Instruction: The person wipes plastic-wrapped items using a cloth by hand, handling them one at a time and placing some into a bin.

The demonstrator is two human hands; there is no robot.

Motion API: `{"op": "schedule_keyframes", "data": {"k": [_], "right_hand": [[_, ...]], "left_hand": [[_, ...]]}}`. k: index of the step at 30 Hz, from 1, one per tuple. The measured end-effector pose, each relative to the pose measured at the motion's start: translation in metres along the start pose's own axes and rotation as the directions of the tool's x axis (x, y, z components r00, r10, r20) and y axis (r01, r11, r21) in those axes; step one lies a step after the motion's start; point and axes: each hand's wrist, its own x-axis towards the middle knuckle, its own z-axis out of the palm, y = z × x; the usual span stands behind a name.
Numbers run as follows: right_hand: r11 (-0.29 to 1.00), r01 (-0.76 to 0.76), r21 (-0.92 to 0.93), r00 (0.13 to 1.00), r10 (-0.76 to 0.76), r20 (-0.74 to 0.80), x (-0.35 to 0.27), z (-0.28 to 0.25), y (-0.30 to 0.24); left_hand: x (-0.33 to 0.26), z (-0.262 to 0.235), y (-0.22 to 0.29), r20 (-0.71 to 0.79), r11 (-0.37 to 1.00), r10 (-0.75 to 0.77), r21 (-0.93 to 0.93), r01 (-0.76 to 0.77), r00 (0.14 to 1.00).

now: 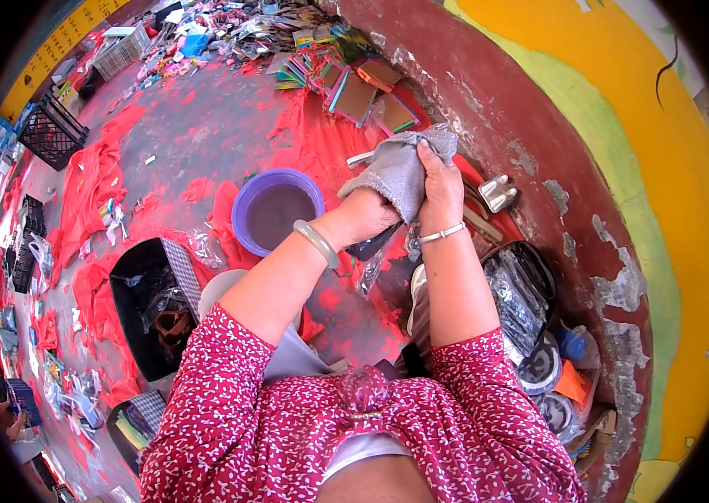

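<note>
A grey towel-like cloth (400,172) is bunched up in front of me, above the floor. My right hand (441,189) is closed on its right side, with the thumb pressed on top. My left hand (364,220) reaches in under the cloth from the left, its fingers curled and mostly hidden. A dark, smooth thing (373,243) shows just below that hand; its kind is unclear. Left of the cloth, a purple basin (241,214) of murky water stands on the floor, touched by neither hand.
A black box (140,335) with loose items stands at left. Notebooks (358,92) lie beyond the cloth, against a peeling red wall (530,126). At right are an open black bag (543,272), a white metallic object (498,194) and tape rolls. Torn red sheeting (90,201) covers parts of the floor.
</note>
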Motion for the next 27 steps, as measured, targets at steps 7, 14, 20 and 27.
{"op": "schedule_keyframes", "data": {"k": [7, 14, 20, 27], "right_hand": [[0.990, -0.080, 0.112, 0.996, 0.084, -0.030, 0.014, -0.018, 0.007], [0.991, -0.101, 0.086, 0.987, 0.111, -0.118, 0.019, -0.021, 0.009], [0.968, -0.194, 0.160, 0.969, 0.215, -0.121, 0.031, -0.030, 0.017], [0.915, -0.255, 0.314, 0.966, 0.251, 0.054, 0.041, -0.035, 0.001]], "left_hand": [[-0.005, -0.005, 0.003, 0.078, 0.991, -0.131, 0.048, 0.128, 0.988], [-0.007, -0.009, 0.010, 0.105, 0.992, -0.107, 0.081, 0.098, 0.989], [-0.010, -0.009, 0.001, 0.117, 0.979, -0.123, 0.179, 0.101, 0.985], [-0.013, -0.019, 0.019, 0.129, 0.882, -0.434, 0.261, 0.391, 0.892]]}}
